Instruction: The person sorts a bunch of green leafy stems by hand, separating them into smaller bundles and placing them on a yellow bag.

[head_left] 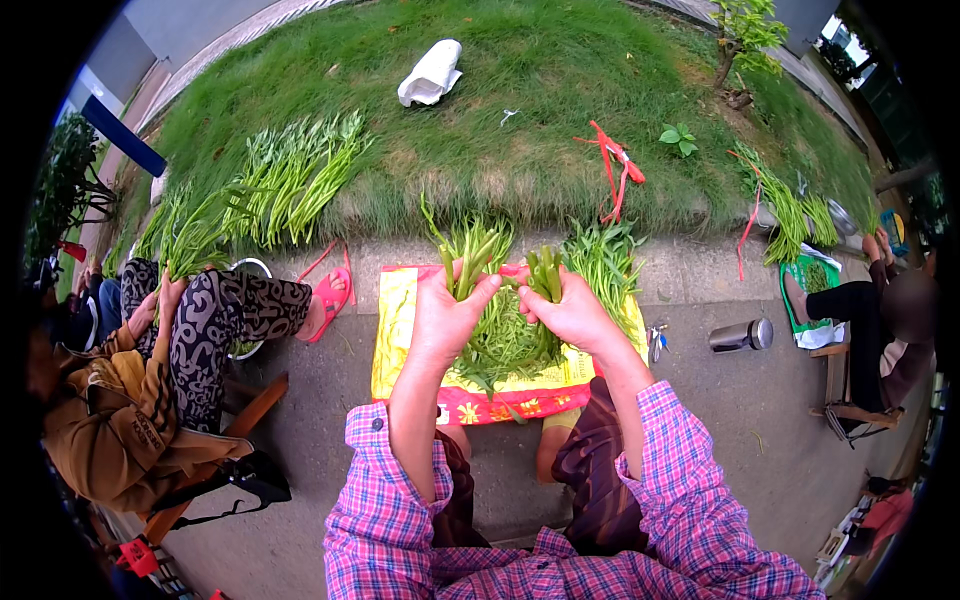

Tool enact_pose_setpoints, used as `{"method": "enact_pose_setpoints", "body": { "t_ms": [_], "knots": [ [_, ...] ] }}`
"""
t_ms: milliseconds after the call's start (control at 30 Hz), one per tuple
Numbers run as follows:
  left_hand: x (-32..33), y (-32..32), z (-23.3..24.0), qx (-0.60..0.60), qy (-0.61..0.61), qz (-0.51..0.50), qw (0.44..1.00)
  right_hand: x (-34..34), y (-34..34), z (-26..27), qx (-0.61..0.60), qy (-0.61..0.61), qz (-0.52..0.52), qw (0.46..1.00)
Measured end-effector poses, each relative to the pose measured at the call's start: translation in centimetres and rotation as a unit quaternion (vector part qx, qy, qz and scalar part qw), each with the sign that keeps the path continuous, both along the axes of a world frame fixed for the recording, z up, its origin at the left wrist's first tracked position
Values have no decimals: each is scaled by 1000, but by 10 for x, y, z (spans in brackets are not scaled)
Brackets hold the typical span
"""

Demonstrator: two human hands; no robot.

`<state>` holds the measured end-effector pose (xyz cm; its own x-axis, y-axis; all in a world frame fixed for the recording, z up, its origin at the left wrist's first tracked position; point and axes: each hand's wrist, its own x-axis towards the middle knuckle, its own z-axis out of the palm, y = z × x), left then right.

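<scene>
My left hand (444,307) is closed around a bunch of green leafy-vegetable stems (474,259), thumb to the right. Close beside it, my right hand (562,307) grips a shorter bundle of thick green stems (545,271), their cut ends pointing up. Below both hands lies a heap of loose greens (499,345) on a yellow and red printed plastic sack (394,330), spread on the paving in front of my knees. More leafy stalks (600,262) rest at the sack's upper right. Part of the heap is hidden by my hands.
On the left a seated co-worker (150,375) holds long stalks; another person (862,300) sits at right. Stalks (300,180) lie on the grass, with a white sack (433,73) and red straps (615,161). Keys (658,341) and a steel flask (741,335) lie on the pavement.
</scene>
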<state>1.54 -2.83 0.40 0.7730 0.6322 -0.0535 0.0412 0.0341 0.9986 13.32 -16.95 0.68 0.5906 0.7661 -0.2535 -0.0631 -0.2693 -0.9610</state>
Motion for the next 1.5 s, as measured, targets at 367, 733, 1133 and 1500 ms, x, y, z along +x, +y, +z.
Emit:
{"method": "enact_pose_setpoints", "body": {
  "t_ms": [367, 733, 1133, 1500],
  "knots": [
    [-3, 1, -13, 142, 134, -59, 979, -3, -3, -15, -61, -149, 75, 984],
    [-5, -3, 5, 166, 154, -58, 972, -10, -1, 8, -94, -189, 69, 975],
    [8, -11, 4, 14, 69, 56, 996, -15, 10, -24, 39, -224, -41, 973],
    [7, -7, 10, -160, 66, 52, 984, -17, 12, -3, 89, -86, -141, 982]
  ]
}}
